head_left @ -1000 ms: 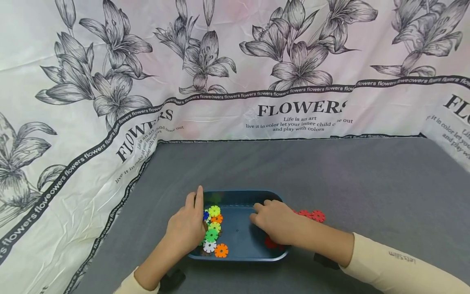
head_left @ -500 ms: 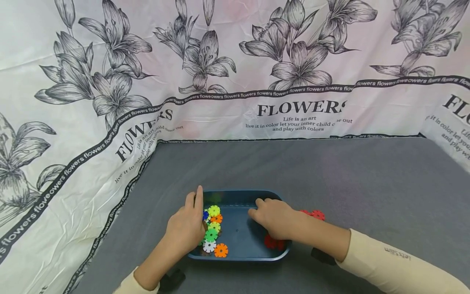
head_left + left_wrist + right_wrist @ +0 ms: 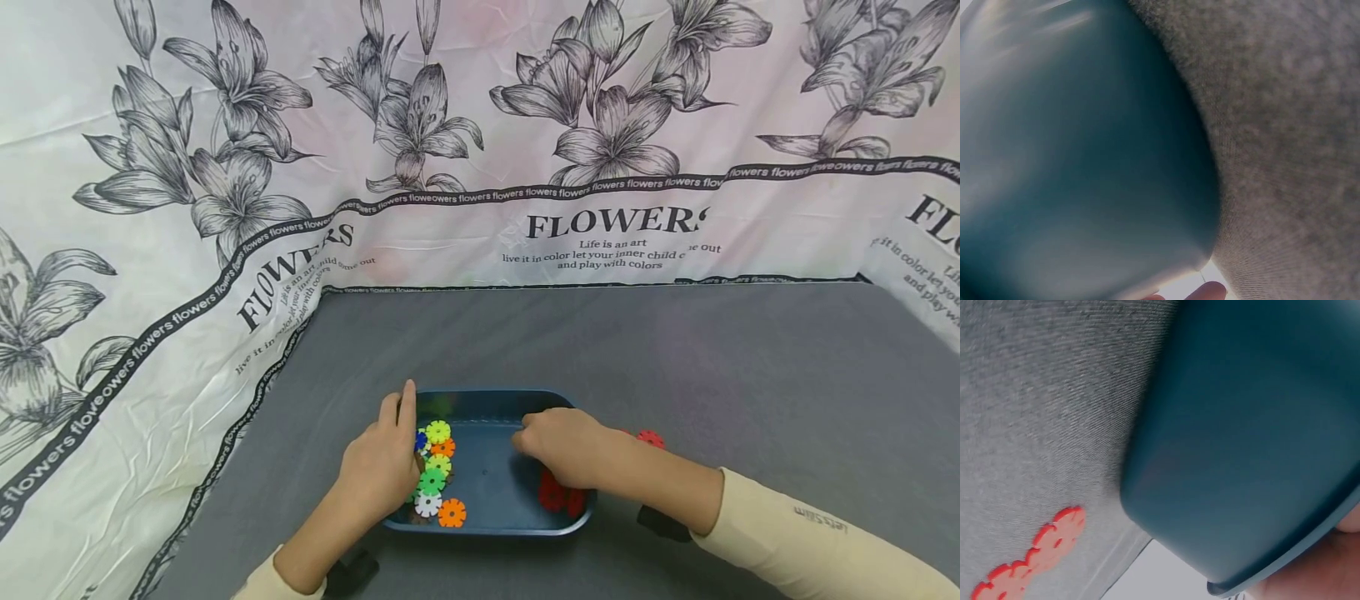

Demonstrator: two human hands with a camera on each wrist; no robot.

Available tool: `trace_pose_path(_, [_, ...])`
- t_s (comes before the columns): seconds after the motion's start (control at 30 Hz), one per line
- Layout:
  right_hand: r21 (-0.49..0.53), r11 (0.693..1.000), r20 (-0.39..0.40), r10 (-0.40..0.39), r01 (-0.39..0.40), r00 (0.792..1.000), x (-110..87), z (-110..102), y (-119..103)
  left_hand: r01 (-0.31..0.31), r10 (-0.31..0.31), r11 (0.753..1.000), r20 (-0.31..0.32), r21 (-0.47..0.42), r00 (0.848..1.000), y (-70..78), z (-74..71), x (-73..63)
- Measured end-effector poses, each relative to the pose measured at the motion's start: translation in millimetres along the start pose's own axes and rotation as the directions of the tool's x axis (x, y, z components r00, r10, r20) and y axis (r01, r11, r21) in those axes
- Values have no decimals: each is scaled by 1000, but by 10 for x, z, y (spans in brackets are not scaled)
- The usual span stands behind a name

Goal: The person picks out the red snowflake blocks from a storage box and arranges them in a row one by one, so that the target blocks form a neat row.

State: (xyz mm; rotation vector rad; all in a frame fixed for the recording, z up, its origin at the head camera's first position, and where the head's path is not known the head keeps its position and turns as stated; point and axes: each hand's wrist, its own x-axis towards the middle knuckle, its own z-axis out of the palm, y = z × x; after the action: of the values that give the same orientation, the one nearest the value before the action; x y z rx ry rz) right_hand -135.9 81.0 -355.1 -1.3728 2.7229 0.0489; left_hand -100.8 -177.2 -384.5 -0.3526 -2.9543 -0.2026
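A dark blue tray (image 3: 491,492) lies on the grey cloth. My left hand (image 3: 381,467) rests along its left rim, forefinger straight and pointing forward. Toothed plastic discs lie beside that hand in the tray: yellow, green, white, blue and orange (image 3: 452,512). Over the right rim reaches my right hand (image 3: 566,450), its fingers bent down inside the tray. Red discs (image 3: 553,493) lie partly under it; I cannot tell whether its fingers pinch one. The right wrist view shows the tray's outer wall (image 3: 1235,456) with fingers (image 3: 1310,575) past the rim.
Outside the tray on the right, a row of red discs (image 3: 1054,540) lies on the cloth, mostly behind my right forearm in the head view. A white flower-print curtain (image 3: 600,237) stands along the back and left of the grey surface (image 3: 750,367).
My right hand has shifted slightly in the tray, its fingers now more bunched. Its forearm covers more of the red discs outside than a second ago. The left hand stays in place.
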Motion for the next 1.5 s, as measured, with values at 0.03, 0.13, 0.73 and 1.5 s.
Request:
trace_pose_path(0.03, [11, 1000, -31, -15, 15, 999, -7, -1, 13, 0, 0, 1000, 0, 0, 1000, 0, 1, 0])
trace_pose_path(0.13, [49, 998, -121, -39, 46, 992, -22, 13, 54, 2, -2, 1000, 1, -4, 1000, 1, 3, 0])
trace_pose_path(0.73, [265, 963, -272, 26, 49, 962, -74, 6, 117, 4, -4, 1000, -2, -8, 1000, 1, -1, 6])
trace_pose_path(1.5, [855, 515, -37, 160, -51, 986, -127, -74, 376, 5, -5, 1000, 2, 0, 1000, 6, -14, 1])
